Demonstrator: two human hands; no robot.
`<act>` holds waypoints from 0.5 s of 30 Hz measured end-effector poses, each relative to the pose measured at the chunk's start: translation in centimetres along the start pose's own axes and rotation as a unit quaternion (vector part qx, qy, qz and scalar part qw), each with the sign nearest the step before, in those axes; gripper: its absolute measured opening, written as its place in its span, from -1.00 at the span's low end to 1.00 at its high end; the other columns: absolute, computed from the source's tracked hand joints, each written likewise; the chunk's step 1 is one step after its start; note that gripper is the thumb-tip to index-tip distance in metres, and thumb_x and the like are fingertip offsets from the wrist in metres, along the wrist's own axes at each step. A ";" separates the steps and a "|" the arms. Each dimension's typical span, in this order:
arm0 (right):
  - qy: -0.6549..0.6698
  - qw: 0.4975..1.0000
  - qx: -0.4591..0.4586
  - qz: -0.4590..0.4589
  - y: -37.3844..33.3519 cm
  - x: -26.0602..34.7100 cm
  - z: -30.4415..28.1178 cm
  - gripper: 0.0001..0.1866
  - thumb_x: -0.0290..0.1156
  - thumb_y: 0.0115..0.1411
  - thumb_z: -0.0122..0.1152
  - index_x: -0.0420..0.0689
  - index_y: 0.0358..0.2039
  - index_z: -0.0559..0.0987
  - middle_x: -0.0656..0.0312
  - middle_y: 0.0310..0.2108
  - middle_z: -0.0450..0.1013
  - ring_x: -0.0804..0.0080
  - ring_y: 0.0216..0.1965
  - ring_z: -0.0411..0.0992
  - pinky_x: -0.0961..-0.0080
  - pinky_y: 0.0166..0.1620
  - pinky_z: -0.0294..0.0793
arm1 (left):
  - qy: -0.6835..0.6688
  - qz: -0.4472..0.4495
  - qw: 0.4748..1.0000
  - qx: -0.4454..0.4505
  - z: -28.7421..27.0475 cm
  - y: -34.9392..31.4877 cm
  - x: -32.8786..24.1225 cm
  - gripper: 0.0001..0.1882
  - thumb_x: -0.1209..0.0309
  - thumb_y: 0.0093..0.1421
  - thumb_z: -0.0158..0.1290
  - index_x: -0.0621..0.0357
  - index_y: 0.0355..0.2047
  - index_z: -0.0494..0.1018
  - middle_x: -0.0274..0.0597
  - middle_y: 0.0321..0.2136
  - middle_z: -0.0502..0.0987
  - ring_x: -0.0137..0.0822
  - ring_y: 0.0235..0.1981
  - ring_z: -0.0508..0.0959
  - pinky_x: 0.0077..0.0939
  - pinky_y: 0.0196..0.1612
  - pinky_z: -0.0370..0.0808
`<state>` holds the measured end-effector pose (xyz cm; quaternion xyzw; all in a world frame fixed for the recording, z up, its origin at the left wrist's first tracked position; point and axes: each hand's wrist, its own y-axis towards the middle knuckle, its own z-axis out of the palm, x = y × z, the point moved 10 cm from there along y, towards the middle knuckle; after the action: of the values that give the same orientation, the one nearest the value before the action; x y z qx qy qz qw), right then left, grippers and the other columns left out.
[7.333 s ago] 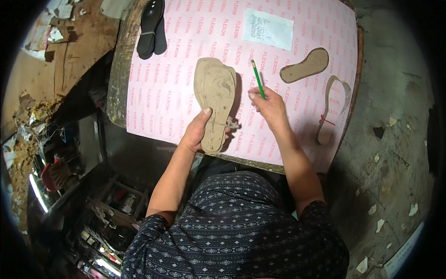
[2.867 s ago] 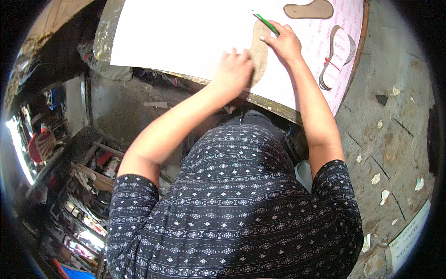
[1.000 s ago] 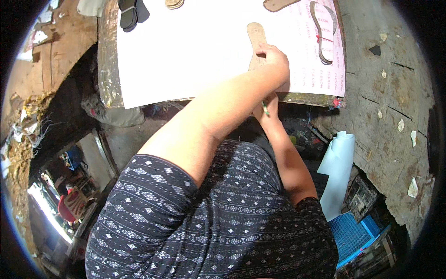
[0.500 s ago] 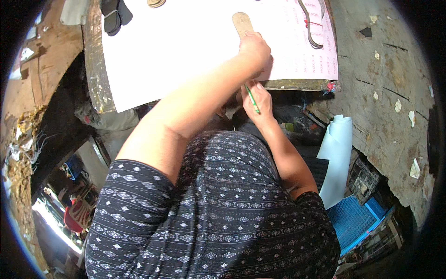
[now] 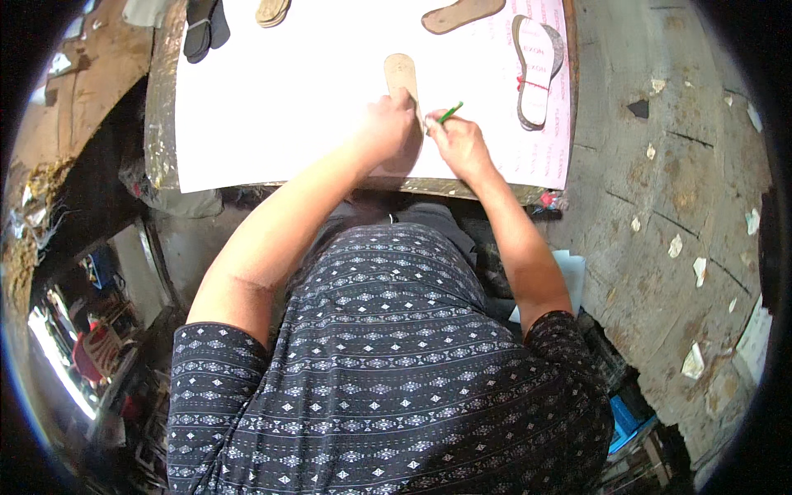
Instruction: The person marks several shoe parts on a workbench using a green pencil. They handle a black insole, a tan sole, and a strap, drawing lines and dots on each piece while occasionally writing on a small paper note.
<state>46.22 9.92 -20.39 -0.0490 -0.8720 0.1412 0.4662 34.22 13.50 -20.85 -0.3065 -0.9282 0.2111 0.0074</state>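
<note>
A tan, sole-shaped template (image 5: 401, 73) lies on a large white sheet (image 5: 272, 107) spread over the worktable. My left hand (image 5: 386, 130) is closed over its near part and holds it against the sheet, hiding that end. Beside the template's right edge, my right hand (image 5: 462, 148) grips a green pencil (image 5: 450, 112). The pencil's lower end is at the fingertips, near the edge; whether its tip touches the sheet I cannot tell.
A brown sole (image 5: 464, 15) lies at the far side, and red-tied white and grey soles (image 5: 535, 76) rest at right. Black soles (image 5: 205, 33) and tan pieces (image 5: 271, 11) sit far left. Paper scraps dot the floor (image 5: 652, 198) on the right.
My right hand has come up from the table's near edge to the template's side with the pencil. My left hand and the template appear further left; the whole view has also shifted.
</note>
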 end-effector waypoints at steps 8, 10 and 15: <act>-0.186 0.952 -0.152 0.190 2.3 -13.7 -19.4 -0.31 0.12 0.36 0.15 -0.24 0.22 0.51 -0.18 0.09 0.52 -0.02 0.19 0.49 0.13 0.20 0.49 | -0.036 0.010 0.999 0.028 -0.2 -2.1 -2.3 -0.15 0.40 -0.03 0.38 0.10 0.33 0.38 -0.05 0.35 0.29 0.01 -0.01 0.61 -0.16 0.05 0.63; -0.324 0.900 -0.117 0.268 1.8 -15.1 -19.1 -0.17 0.25 0.26 0.24 -0.30 0.19 0.51 -0.21 0.07 0.53 -0.05 0.19 0.49 0.10 0.21 0.49 | -0.046 -0.030 0.997 0.054 0.1 -2.6 -2.2 -0.05 0.38 -0.12 0.45 0.09 0.34 0.36 -0.02 0.35 0.28 0.02 0.01 0.60 -0.13 0.07 0.62; -0.219 0.938 -0.063 0.262 7.6 -11.8 -13.6 -0.08 0.35 0.14 0.30 -0.30 0.14 0.52 -0.20 0.17 0.47 -0.11 0.24 0.44 -0.08 0.16 0.51 | -0.185 -0.259 0.948 -0.023 0.4 -5.9 0.8 -0.02 0.37 -0.20 0.54 0.24 0.27 0.36 0.14 0.24 0.38 0.08 0.00 0.60 -0.09 0.06 0.61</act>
<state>63.71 17.33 -24.92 -0.2722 -0.9160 0.2105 0.2062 30.19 9.56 -19.03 -0.0116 -0.9652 0.2338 -0.1167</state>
